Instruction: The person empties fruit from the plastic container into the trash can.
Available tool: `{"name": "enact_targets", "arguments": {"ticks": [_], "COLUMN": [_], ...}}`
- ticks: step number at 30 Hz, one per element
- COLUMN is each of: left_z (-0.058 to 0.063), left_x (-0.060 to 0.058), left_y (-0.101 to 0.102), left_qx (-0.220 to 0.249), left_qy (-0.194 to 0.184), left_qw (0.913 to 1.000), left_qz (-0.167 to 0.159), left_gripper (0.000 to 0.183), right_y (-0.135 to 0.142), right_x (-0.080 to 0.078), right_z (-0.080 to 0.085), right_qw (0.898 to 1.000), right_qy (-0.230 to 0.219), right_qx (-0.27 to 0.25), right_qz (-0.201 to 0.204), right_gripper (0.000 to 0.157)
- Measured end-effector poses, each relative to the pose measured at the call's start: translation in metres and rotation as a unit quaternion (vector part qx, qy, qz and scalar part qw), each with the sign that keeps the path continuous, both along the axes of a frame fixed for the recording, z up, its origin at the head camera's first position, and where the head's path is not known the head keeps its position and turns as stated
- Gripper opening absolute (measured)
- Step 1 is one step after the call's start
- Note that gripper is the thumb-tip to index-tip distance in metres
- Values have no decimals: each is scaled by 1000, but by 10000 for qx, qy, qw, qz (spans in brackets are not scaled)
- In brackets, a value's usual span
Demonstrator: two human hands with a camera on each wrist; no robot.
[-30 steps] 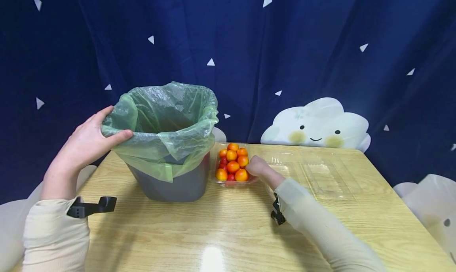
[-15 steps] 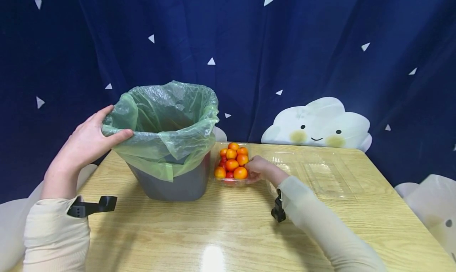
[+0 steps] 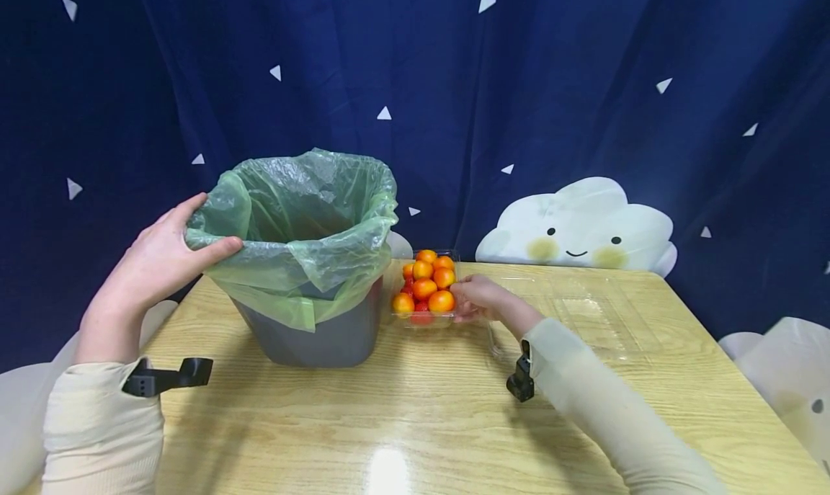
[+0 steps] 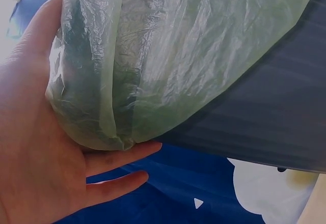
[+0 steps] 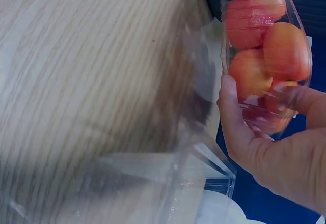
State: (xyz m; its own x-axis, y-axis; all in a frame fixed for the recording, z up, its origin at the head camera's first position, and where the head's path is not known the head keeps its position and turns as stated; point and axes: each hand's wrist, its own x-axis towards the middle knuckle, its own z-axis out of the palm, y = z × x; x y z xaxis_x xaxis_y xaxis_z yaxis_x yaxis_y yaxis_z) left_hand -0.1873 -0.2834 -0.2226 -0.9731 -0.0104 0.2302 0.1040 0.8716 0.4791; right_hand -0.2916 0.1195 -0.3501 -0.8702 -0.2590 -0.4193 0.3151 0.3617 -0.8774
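At the left stands a grey trash bin [image 3: 311, 344] lined with a green plastic bag [image 3: 305, 264]. My left hand [image 3: 149, 253] holds the bin's left rim over the bag, its thumb on the front and its fingers round the side. In the left wrist view two fingers [image 4: 117, 186] reach along the bin's wall. My right hand [image 3: 486, 299] grips the right side of a clear plastic container [image 3: 424, 322] heaped with round orange and red fruits [image 3: 424, 288]. In the right wrist view the container is tilted, with my thumb [image 5: 232, 94] against its wall.
More clear plastic containers [image 3: 590, 318] lie on the right of the wooden table [image 3: 311, 430], close to my right forearm. A dark blue curtain [image 3: 428, 70] hangs behind the table's back edge, with a white cloud shape [image 3: 583, 221] before it.
My right hand has raised the fruit container slightly and moved it a little toward the back. The left hand and the bin have stayed in place.
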Motion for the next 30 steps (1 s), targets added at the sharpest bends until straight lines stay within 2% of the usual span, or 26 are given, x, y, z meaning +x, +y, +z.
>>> {"name": "enact_targets", "arguments": {"ticks": [6,18,25,30], "left_z": [1,3,3,3], "left_x": [3,3,2,2], "left_y": [0,0,0,0], "left_qx": [56,44,-3,-13], "left_qy": [36,-8,-100,-70], "left_qw": [10000,9999,9999,9999], "left_qz": [-44,-104,-96,-100], "left_gripper": [91,91,92,92], "right_y": [4,13,17,20], "right_x": [-1,-2,-6,-8], "right_z": [6,18,30,40], "right_qw": [9999,9983,9970,9950], "right_qy": [-47,-158,-216,-257], "right_qx": [-163,-555,-750,-946], "right_qz": [-17,13,-11,-180], "right_gripper": [38,38,31,21]}}
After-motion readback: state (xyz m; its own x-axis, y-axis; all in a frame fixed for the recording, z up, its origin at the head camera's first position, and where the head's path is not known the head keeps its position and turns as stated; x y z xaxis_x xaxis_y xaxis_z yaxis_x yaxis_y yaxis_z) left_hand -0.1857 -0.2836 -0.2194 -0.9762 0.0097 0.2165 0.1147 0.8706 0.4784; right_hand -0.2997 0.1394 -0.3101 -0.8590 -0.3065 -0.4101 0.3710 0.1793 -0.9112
